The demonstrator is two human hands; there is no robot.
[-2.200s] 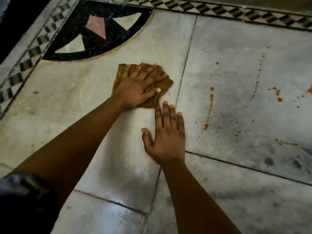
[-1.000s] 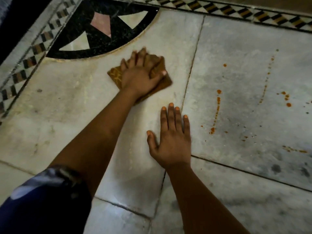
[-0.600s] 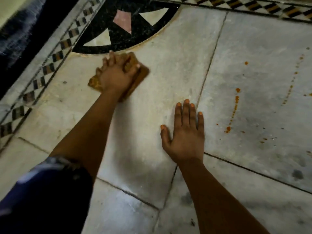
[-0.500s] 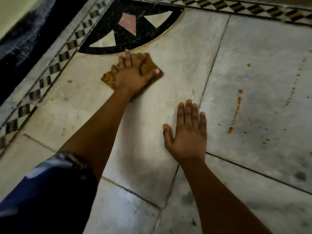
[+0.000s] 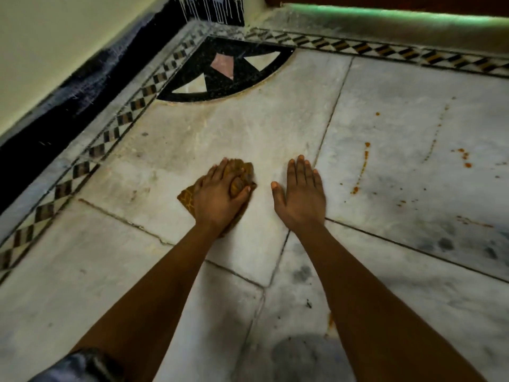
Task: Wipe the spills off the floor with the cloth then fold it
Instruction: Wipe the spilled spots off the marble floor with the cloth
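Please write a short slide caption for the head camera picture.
Left hand presses brown cloth on marble floor; right hand flat; orange spills unwiped.

A pale marble floor (image 5: 248, 128) of large slabs fills the frame, its dark joints running diagonally. A checkered border strip (image 5: 118, 125) of black, brown and white diamonds edges it along the left and top. In the upper middle corner sits a black quarter-circle inlay (image 5: 220, 75) with pink and white triangles. A cream wall (image 5: 55, 42) rises upper left above a black skirting (image 5: 91, 86) — streaked with pale drips.
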